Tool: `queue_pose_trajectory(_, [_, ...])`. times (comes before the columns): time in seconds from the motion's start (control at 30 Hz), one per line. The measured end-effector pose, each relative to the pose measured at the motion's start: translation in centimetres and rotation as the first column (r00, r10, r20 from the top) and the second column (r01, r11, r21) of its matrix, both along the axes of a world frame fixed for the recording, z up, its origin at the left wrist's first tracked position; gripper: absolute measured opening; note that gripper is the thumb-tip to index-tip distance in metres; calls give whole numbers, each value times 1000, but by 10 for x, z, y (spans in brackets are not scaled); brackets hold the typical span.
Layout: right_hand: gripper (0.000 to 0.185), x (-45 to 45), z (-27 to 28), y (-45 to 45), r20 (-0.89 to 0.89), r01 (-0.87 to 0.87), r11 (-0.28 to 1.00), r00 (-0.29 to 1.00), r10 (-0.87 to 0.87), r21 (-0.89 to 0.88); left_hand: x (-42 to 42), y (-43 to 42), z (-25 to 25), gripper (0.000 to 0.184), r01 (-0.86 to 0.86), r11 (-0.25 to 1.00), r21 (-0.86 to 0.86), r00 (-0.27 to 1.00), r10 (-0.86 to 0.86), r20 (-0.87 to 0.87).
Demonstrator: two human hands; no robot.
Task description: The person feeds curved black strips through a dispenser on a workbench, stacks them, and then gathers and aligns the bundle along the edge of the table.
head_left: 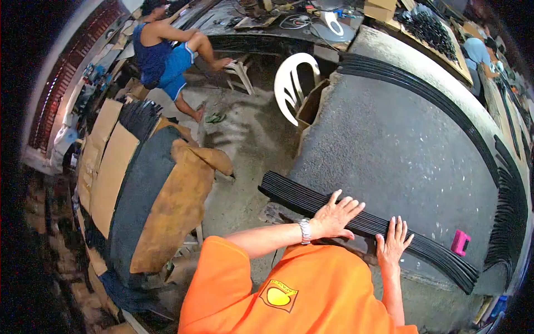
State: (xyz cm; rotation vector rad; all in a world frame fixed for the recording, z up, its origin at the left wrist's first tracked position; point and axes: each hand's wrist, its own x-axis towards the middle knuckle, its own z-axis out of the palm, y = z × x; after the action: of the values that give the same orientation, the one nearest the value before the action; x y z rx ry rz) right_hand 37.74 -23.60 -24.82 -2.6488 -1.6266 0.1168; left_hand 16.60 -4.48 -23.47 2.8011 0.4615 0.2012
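A row of long, thin black strips [295,195] lies side by side along the near edge of the dark table [389,145]. My left hand [332,216], with a metal-band watch on its wrist, rests flat across the strips near their middle, fingers spread. To its right, my right hand [392,240] also presses on the strips with its fingers apart. The strips' right ends fan slightly near the table's front right corner. Just behind them sits a small pink object [460,242] with a dark opening, whose kind I cannot make out.
More black strips [423,83] run along the table's far edge, and another pile [505,217] hangs at the right. A white plastic chair [295,86] stands behind the table. At left are brown hide-like sheets [172,206] and cardboard [114,172]. A person [161,53] sits beyond.
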Motion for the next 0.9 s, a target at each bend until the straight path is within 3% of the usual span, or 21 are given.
queue_pose_trajectory(0.33, [76,0,21,5,-57,-16,998,998,20,61,51,-25,8,104,28,999,-22,999,-28,-22])
queue_pose_trajectory(0.4, [73,-1,30,2,-60,-18,976,998,32,216,54,-28,18,100,64,998,-14,998,-64,-18])
queue_pose_trajectory(0.57, [72,9,11,-21,-115,11,929,993,34,370,72,-40,22,101,52,998,26,994,-50,-94])
queue_pose_trajectory(0.63, [79,16,11,-41,-150,8,906,987,61,424,67,-38,8,104,68,988,138,996,-59,-66])
queue_pose_trajectory(0.7, [80,30,22,-79,-163,68,890,987,7,450,79,-54,18,103,37,987,160,984,-8,-180])
queue_pose_trajectory(0.9, [78,95,12,-242,-106,352,845,935,-339,403,148,-129,11,100,50,985,167,990,-27,-136])
